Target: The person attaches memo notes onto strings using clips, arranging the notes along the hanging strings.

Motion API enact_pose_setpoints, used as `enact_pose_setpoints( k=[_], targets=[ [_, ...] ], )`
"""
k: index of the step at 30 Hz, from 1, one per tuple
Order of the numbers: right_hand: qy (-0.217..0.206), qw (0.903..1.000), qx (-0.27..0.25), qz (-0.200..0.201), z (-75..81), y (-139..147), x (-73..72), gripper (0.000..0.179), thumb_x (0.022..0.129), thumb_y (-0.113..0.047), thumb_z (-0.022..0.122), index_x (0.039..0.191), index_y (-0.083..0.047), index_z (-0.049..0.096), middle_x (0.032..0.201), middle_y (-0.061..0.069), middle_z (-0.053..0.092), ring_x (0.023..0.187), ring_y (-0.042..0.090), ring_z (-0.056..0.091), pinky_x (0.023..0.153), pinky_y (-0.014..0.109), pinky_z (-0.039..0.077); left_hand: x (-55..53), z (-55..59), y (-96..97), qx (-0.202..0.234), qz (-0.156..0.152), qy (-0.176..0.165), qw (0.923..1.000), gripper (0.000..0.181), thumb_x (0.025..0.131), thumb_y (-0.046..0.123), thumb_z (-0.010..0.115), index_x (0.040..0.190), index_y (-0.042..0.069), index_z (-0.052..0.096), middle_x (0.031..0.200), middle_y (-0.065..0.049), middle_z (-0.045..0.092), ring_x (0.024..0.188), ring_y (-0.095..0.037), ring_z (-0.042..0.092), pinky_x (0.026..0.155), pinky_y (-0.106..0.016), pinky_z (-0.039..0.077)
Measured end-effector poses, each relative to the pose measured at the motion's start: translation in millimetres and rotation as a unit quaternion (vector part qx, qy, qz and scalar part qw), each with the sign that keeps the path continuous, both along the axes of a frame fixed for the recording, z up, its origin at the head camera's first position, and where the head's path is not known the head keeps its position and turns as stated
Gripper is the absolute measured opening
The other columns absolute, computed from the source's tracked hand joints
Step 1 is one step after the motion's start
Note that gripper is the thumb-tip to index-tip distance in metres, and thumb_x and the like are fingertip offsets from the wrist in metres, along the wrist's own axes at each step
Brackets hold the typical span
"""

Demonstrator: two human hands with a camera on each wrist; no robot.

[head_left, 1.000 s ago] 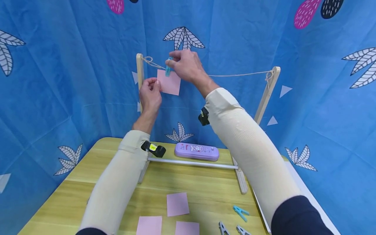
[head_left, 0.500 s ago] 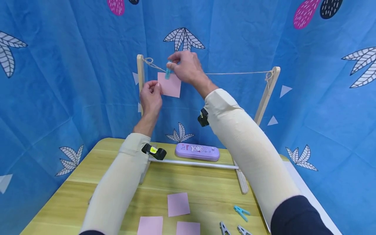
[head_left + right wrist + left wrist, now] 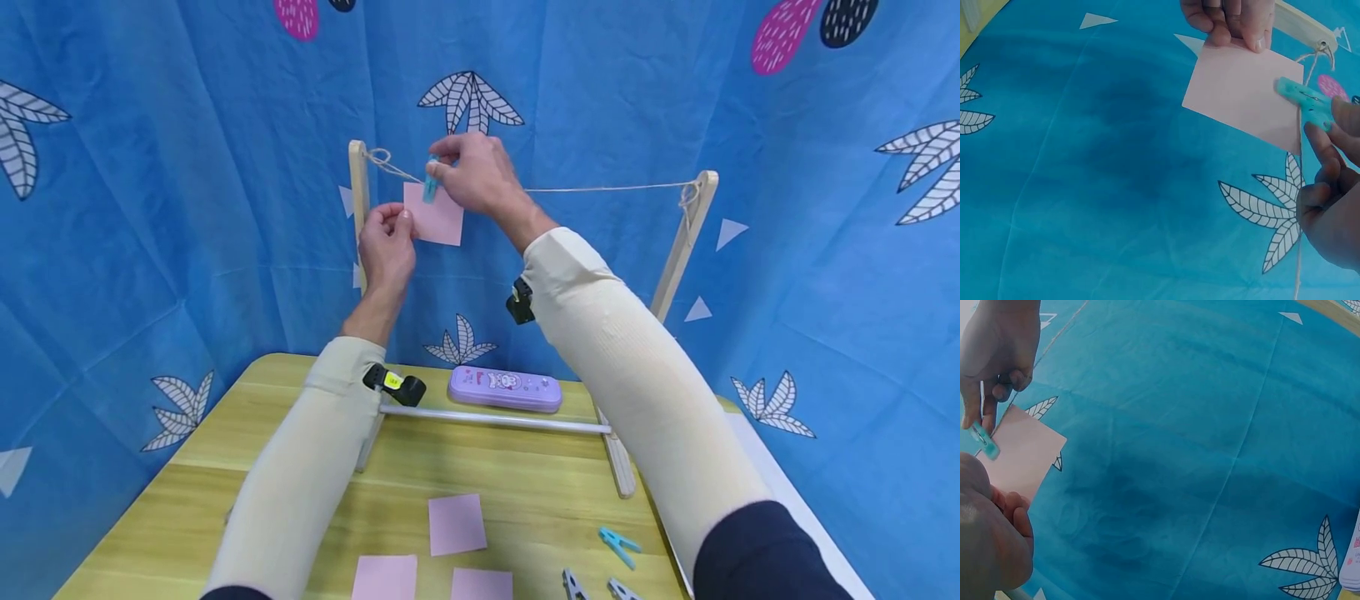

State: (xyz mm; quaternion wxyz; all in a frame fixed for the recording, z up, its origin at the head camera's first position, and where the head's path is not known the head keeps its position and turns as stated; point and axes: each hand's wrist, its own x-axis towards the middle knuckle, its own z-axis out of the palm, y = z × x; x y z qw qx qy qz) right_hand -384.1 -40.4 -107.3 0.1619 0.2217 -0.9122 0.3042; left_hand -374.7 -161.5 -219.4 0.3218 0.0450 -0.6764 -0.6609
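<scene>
A square pink paper note point(image 3: 438, 218) hangs at the string point(image 3: 607, 189) near the left post of a wooden frame. My left hand point(image 3: 386, 246) pinches the note's left edge between thumb and fingers. With thumb and fingers my right hand point(image 3: 476, 171) grips the handles of a turquoise clothespin point(image 3: 430, 185). In the right wrist view the clothespin point(image 3: 1304, 97) lies over the note's top edge point(image 3: 1241, 87), right where the string runs. The left wrist view shows the same note point(image 3: 1025, 450) between both hands.
Several pink notes point(image 3: 457, 525) lie on the wooden table point(image 3: 300, 450). At the right are another turquoise clothespin point(image 3: 618, 546) and grey clothespins point(image 3: 573, 585). A purple pencil case point(image 3: 505, 388) sits behind the frame's lower bar point(image 3: 495, 418). The right post point(image 3: 682, 242) stands behind my right arm.
The note, the clothespin and both hands dipped slightly, then stayed nearly still. Both hands keep their holds.
</scene>
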Motion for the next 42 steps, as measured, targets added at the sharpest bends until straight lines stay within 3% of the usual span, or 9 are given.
enact_pose_setpoints(
  k=[7, 15, 21, 23, 26, 31, 37, 42],
  targets=[
    [-0.012, 0.9999, -0.009, 0.006, 2.0, 0, 0.7, 0.04, 0.096, -0.036, 0.056, 0.135, -0.025, 0.058, 0.116, -0.002, 0.061, 0.101, 0.011, 0.05, 0.081, 0.026, 0.042, 2.8, 0.7, -0.1, 0.002, -0.008, 0.007, 0.9999, 0.027, 0.101, 0.028, 0.05, 0.123, 0.015, 0.056, 0.109, -0.005, 0.062, 0.095, -0.013, 0.058, 0.085, -0.025, 0.05],
    [-0.011, 0.9999, -0.01, 0.006, -1.5, 3, 0.3, 0.042, 0.096, -0.034, 0.055, 0.137, -0.028, 0.054, 0.112, -0.001, 0.065, 0.093, 0.013, 0.057, 0.076, 0.027, 0.044, 4.0, -3.3, 0.9, -0.019, 0.004, -0.01, 0.9998, 0.033, 0.1, 0.031, 0.05, 0.13, 0.018, 0.054, 0.122, -0.004, 0.063, 0.107, -0.013, 0.06, 0.091, -0.028, 0.051],
    [0.011, 0.9998, -0.012, 0.006, -3.6, 8, 1.5, 0.039, 0.096, -0.033, 0.054, 0.135, -0.028, 0.056, 0.112, -0.001, 0.066, 0.096, 0.013, 0.057, 0.081, 0.029, 0.046, 8.1, -6.1, -2.2, -0.042, 0.02, -0.012, 0.9988, 0.036, 0.1, 0.031, 0.052, 0.133, 0.019, 0.052, 0.133, -0.002, 0.059, 0.114, -0.016, 0.056, 0.093, -0.029, 0.051],
    [0.029, 0.9995, -0.013, 0.003, -4.9, 10, 2.6, 0.038, 0.096, -0.033, 0.054, 0.134, -0.028, 0.057, 0.112, -0.002, 0.065, 0.098, 0.013, 0.056, 0.082, 0.029, 0.045, 11.5, -8.2, -2.8, -0.062, 0.026, -0.014, 0.9977, 0.038, 0.1, 0.033, 0.052, 0.135, 0.019, 0.051, 0.135, 0.0, 0.057, 0.11, -0.015, 0.056, 0.092, -0.029, 0.051],
    [0.056, 0.9983, -0.016, -0.001, -7.2, 15, 5.1, 0.038, 0.096, -0.032, 0.053, 0.133, -0.028, 0.057, 0.115, -0.002, 0.063, 0.101, 0.013, 0.054, 0.085, 0.029, 0.045, 18.7, -13.8, -1.4, -0.105, 0.041, -0.014, 0.9935, 0.043, 0.099, 0.037, 0.052, 0.139, 0.021, 0.048, 0.136, 0.0, 0.056, 0.093, -0.017, 0.058, 0.08, -0.027, 0.052],
    [0.094, 0.9955, -0.007, 0.0, -15.5, 26, 12.0, 0.036, 0.096, -0.03, 0.054, 0.132, -0.024, 0.059, 0.117, 0.001, 0.059, 0.098, 0.014, 0.052, 0.085, 0.029, 0.045, 34.3, -27.4, 4.5, -0.167, 0.056, -0.007, 0.9844, 0.048, 0.099, 0.036, 0.052, 0.141, 0.018, 0.042, 0.138, -0.005, 0.05, 0.07, -0.018, 0.049, 0.061, -0.026, 0.044],
    [0.128, 0.9911, -0.004, 0.036, -32.6, 37, 23.5, 0.035, 0.095, -0.029, 0.057, 0.129, -0.02, 0.061, 0.114, 0.004, 0.06, 0.097, 0.017, 0.053, 0.083, 0.031, 0.045, 51.4, -44.6, 7.9, -0.212, 0.025, 0.005, 0.977, 0.046, 0.097, 0.032, 0.056, 0.137, 0.013, 0.04, 0.137, -0.009, 0.044, 0.071, -0.018, 0.048, 0.06, -0.028, 0.042],
    [0.144, 0.9879, -0.017, 0.054, -47.9, 48, 31.1, 0.035, 0.093, -0.026, 0.059, 0.128, -0.019, 0.061, 0.112, 0.005, 0.061, 0.1, 0.018, 0.054, 0.087, 0.034, 0.047, 55.7, -57.6, 6.5, -0.221, 0.008, -0.005, 0.9752, 0.045, 0.097, 0.033, 0.056, 0.134, 0.014, 0.04, 0.133, -0.009, 0.043, 0.078, -0.018, 0.048, 0.067, -0.027, 0.045]
  ],
)
